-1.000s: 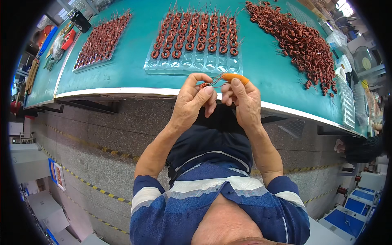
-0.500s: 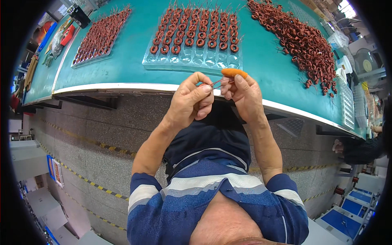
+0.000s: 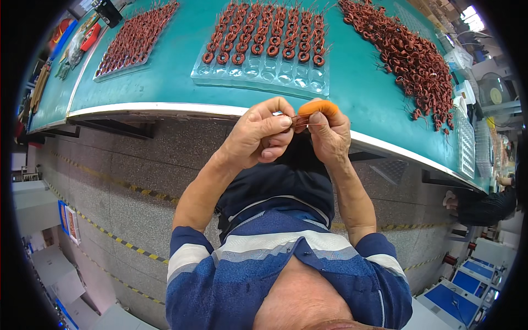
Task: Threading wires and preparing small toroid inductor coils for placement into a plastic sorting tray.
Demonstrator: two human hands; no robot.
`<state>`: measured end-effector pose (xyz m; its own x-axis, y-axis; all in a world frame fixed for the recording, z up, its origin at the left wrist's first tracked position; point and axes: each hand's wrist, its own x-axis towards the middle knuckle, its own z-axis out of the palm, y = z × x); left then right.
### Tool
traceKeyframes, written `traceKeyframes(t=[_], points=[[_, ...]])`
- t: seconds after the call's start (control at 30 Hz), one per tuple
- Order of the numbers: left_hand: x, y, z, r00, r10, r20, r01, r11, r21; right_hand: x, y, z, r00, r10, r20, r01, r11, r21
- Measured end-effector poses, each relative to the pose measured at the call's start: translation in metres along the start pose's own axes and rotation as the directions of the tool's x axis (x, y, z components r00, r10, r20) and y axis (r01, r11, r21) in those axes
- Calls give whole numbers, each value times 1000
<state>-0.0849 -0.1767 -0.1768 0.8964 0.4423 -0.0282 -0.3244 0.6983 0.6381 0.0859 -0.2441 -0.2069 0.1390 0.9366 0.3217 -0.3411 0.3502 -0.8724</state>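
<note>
Just off the near edge of the green table, my left hand [image 3: 263,131] pinches a small copper-wound toroid coil, mostly hidden by my thumb and fingers. Thin reddish wire leads [image 3: 301,121] run from the coil toward my right hand [image 3: 329,133]. An orange finger cot [image 3: 320,107] covers a finger of that hand, and its thumb and finger are closed on the leads. Beyond my hands lies a clear plastic tray [image 3: 231,79] with rows of upright coils [image 3: 257,48]; its nearest pockets hold none.
A large heap of loose coils [image 3: 418,69] spreads over the right of the green table [image 3: 159,91]. Another filled coil tray [image 3: 135,41] lies at the left, near a black container [image 3: 106,12] and a red bin [image 3: 91,37]. Stacked clear trays [image 3: 466,144] stand far right, near another person's dark sleeve [image 3: 487,209].
My right hand has come closer to my left, and its thumb and orange-covered finger have shifted down along the leads. My left hand still pinches the coil.
</note>
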Motion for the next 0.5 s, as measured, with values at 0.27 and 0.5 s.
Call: traceKeyframes(t=[0.27,0.5], points=[[0,-7,3,981,115,-154,-109,993,49,0,1,12,955,154,-255,-137,987,82],[0,-10,0,958,229,-171,-186,955,231,-15,-17,17,946,-32,-323,-49,969,-242]])
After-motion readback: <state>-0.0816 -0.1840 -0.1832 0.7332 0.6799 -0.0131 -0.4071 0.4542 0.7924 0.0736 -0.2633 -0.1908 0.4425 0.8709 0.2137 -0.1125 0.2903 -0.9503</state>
